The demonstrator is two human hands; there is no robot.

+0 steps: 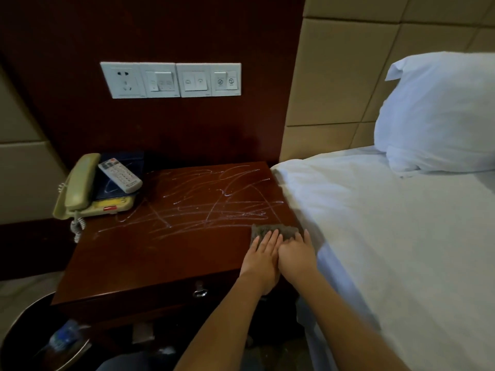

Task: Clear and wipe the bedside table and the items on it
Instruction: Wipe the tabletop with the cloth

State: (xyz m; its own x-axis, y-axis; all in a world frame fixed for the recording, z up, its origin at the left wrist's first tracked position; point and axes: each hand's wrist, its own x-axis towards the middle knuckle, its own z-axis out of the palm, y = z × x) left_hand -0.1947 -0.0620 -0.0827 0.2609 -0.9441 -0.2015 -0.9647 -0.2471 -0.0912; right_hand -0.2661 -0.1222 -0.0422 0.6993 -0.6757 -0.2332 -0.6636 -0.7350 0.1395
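Note:
The dark wooden bedside table (150,258) carries white scribbled streaks across its top. At its front right corner lies a grey cloth (270,229). My left hand (263,253) and my right hand (296,253) lie side by side on the cloth with straight fingers, pressing it flat on the wood. At the back left corner stands a beige telephone (80,188) with a dark blue pad on it, and a white remote control (120,174) lies on that pad.
A white-sheeted bed (388,236) with a pillow (439,113) butts against the table's right side. A switch and socket panel (171,80) sits on the wall above. A dark waste bin (45,336) holding a plastic bottle stands at the lower left. A drawer pull (199,290) shows on the table front.

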